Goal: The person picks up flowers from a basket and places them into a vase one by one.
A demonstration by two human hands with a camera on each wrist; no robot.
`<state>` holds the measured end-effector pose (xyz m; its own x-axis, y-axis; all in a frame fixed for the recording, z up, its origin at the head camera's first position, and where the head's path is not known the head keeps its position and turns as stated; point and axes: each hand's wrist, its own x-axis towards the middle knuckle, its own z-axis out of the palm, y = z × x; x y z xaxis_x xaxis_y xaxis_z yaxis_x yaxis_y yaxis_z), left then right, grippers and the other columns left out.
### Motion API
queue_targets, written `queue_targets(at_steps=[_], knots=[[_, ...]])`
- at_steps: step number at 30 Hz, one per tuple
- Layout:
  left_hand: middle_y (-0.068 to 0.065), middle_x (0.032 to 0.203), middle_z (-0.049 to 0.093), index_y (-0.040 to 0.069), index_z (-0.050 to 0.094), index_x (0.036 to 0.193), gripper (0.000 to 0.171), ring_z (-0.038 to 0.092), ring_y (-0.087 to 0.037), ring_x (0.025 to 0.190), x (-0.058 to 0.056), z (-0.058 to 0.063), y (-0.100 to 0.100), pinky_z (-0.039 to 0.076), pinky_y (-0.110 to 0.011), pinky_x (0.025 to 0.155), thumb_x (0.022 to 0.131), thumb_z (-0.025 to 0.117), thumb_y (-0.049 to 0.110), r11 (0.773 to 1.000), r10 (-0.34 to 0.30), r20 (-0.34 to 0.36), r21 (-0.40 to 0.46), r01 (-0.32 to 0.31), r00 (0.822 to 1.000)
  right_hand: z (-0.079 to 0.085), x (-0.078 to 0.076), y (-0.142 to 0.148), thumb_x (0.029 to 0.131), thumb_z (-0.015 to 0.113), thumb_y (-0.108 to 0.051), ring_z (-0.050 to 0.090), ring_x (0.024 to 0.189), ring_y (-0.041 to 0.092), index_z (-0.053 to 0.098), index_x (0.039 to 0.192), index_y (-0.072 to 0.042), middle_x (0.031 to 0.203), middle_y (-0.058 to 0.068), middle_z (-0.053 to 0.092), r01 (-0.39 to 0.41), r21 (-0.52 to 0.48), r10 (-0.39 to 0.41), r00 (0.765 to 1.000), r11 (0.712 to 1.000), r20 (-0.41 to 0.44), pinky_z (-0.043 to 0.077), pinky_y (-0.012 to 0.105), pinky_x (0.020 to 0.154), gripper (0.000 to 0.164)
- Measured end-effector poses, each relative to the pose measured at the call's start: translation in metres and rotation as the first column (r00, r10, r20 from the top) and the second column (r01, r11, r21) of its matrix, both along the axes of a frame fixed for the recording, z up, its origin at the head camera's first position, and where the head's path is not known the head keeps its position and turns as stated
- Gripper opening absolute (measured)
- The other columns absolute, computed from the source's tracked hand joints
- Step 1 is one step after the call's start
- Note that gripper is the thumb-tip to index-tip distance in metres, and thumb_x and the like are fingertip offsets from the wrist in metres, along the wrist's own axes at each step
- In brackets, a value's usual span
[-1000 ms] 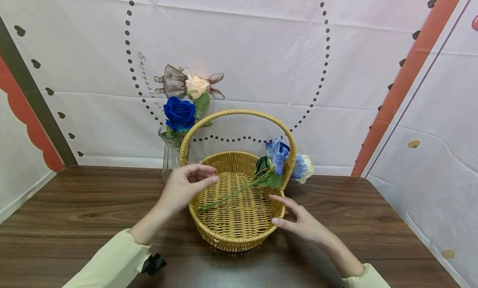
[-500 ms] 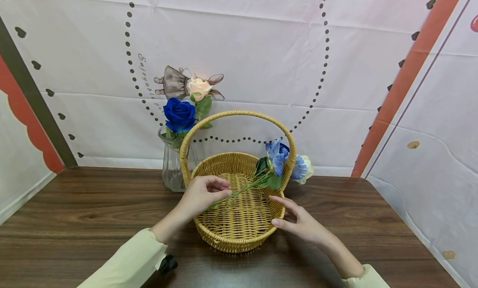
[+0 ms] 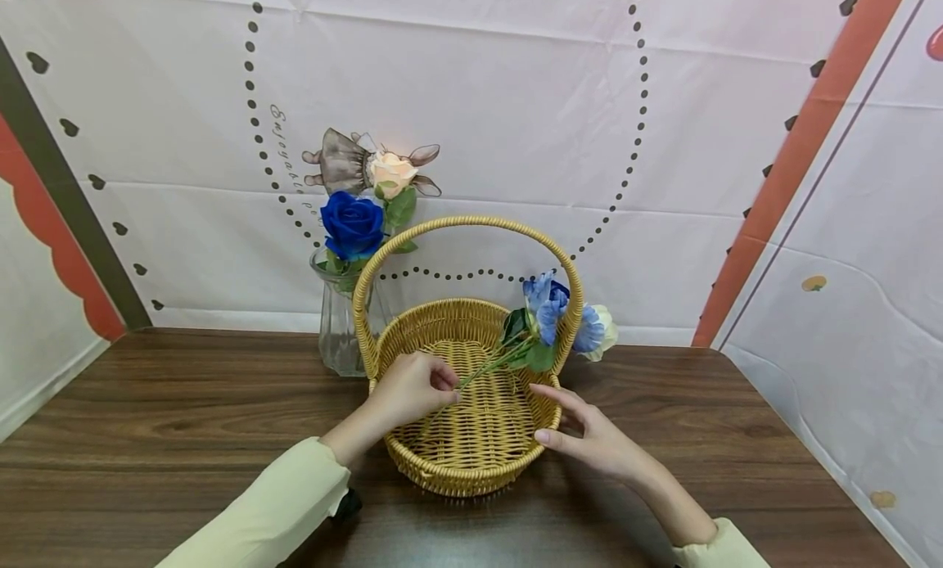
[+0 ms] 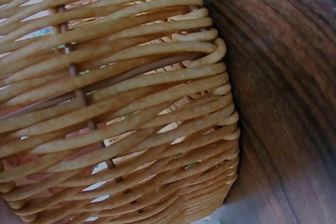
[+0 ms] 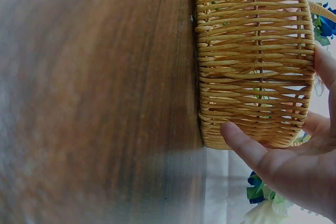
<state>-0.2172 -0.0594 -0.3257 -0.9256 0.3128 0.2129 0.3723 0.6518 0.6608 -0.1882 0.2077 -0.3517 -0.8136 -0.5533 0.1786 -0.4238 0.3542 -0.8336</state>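
Note:
A yellow wicker basket with a tall arched handle stands on the table. Light blue artificial flowers lean over its right rim, beside a dark blue bloom and a white one. Their green stems slant down into the basket. My left hand reaches over the left rim, thumb and fingertips pinching the stems; their lower ends are hidden behind it. My right hand rests against the basket's right side, fingers extended; in the right wrist view one finger touches the woven wall. The left wrist view shows only wickerwork and table.
Behind the basket's left side stands a glass vase with a dark blue rose and a peach rose. A printed white cloth hangs behind the dark wooden table.
My left hand has moved right and slightly down into the basket, and its fingertips have closed on the stems. The right hand and the basket have stayed in place.

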Motion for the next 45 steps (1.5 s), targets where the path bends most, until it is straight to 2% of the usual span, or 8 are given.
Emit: queue_targets(at_steps=[5, 9, 15, 20, 23, 28, 33, 45], knots=[[0.007, 0.062, 0.058, 0.01, 0.068, 0.073, 0.005, 0.05, -0.005, 0.056, -0.002, -0.002, 0.002, 0.045, -0.025, 0.06, 0.072, 0.072, 0.009, 0.992, -0.026, -0.01, -0.127, 0.025, 1.0, 0.001, 0.0, 0.0, 0.09, 0.058, -0.017, 0.039, 0.121, 0.042, 0.033, 0.137, 0.003, 0.138, 0.027, 0.033, 0.007, 0.002, -0.007, 1.0, 1.0, 0.002, 0.036, 0.026, 0.094, 0.057], [0.01, 0.047, 0.032, 0.017, 0.046, 0.052, 0.032, 0.027, -0.008, 0.046, -0.005, -0.004, 0.002, 0.029, -0.025, 0.053, 0.072, 0.068, 0.004, 0.975, -0.074, -0.005, -0.208, 0.071, 0.997, 0.001, 0.0, 0.0, 0.09, 0.058, -0.017, 0.039, 0.121, 0.042, 0.033, 0.137, 0.004, 0.138, 0.027, 0.033, 0.008, 0.002, -0.008, 1.0, 1.0, 0.002, 0.036, 0.025, 0.094, 0.057], [0.008, 0.047, 0.02, 0.018, 0.036, 0.049, 0.039, 0.018, -0.01, 0.047, -0.006, -0.006, 0.003, 0.02, -0.025, 0.052, 0.07, 0.062, -0.004, 0.969, -0.102, 0.001, -0.228, 0.1, 0.995, 0.0, 0.0, -0.001, 0.09, 0.058, -0.016, 0.039, 0.121, 0.043, 0.033, 0.137, 0.004, 0.138, 0.028, 0.032, 0.001, -0.008, 0.0, 1.0, 1.0, 0.016, 0.037, 0.026, 0.094, 0.057], [0.007, 0.05, 0.013, 0.017, 0.027, 0.051, 0.041, 0.012, -0.011, 0.048, -0.005, -0.005, 0.001, 0.016, -0.025, 0.052, 0.068, 0.053, -0.01, 0.98, -0.064, -0.015, -0.188, 0.06, 0.998, 0.001, 0.001, -0.001, 0.09, 0.058, -0.017, 0.04, 0.121, 0.043, 0.032, 0.137, 0.004, 0.138, 0.027, 0.032, 0.003, -0.002, -0.003, 1.0, 1.0, 0.015, 0.037, 0.03, 0.094, 0.057], [0.007, 0.048, 0.019, 0.017, 0.031, 0.051, 0.04, 0.015, -0.01, 0.047, -0.005, -0.004, 0.001, 0.018, -0.024, 0.051, 0.069, 0.054, -0.01, 0.986, -0.022, -0.024, -0.167, 0.018, 0.999, 0.001, 0.001, -0.001, 0.09, 0.058, -0.017, 0.04, 0.121, 0.042, 0.032, 0.137, 0.003, 0.138, 0.027, 0.032, 0.003, 0.0, -0.003, 1.0, 1.0, 0.016, 0.038, 0.03, 0.094, 0.057], [0.007, 0.052, 0.045, 0.015, 0.048, 0.055, 0.029, 0.031, -0.007, 0.047, -0.005, -0.001, 0.0, 0.026, -0.023, 0.05, 0.069, 0.054, -0.01, 0.989, 0.028, -0.046, -0.147, -0.034, 0.999, 0.001, 0.001, -0.001, 0.09, 0.057, -0.016, 0.039, 0.121, 0.043, 0.032, 0.138, 0.003, 0.139, 0.027, 0.031, 0.0, -0.004, 0.001, 1.0, 1.0, 0.019, 0.038, 0.027, 0.094, 0.057], [0.001, 0.067, 0.062, 0.008, 0.067, 0.071, 0.015, 0.053, -0.007, 0.056, -0.005, 0.003, -0.003, 0.045, -0.025, 0.056, 0.071, 0.061, -0.005, 0.989, 0.082, -0.083, -0.117, -0.091, 0.993, 0.0, 0.001, 0.0, 0.09, 0.057, -0.016, 0.04, 0.12, 0.043, 0.032, 0.138, 0.003, 0.139, 0.028, 0.03, -0.004, -0.009, 0.005, 1.0, 1.0, 0.027, 0.039, 0.028, 0.092, 0.057], [0.001, 0.067, 0.062, 0.005, 0.07, 0.078, 0.004, 0.056, -0.009, 0.06, -0.005, 0.02, -0.005, 0.048, -0.026, 0.06, 0.074, 0.07, 0.004, 0.991, 0.135, -0.086, -0.008, -0.136, 0.987, 0.0, 0.001, 0.0, 0.09, 0.058, -0.016, 0.037, 0.122, 0.043, 0.033, 0.138, 0.001, 0.14, 0.027, 0.03, -0.003, -0.008, 0.003, 1.0, 1.0, 0.019, 0.037, 0.023, 0.093, 0.057]])
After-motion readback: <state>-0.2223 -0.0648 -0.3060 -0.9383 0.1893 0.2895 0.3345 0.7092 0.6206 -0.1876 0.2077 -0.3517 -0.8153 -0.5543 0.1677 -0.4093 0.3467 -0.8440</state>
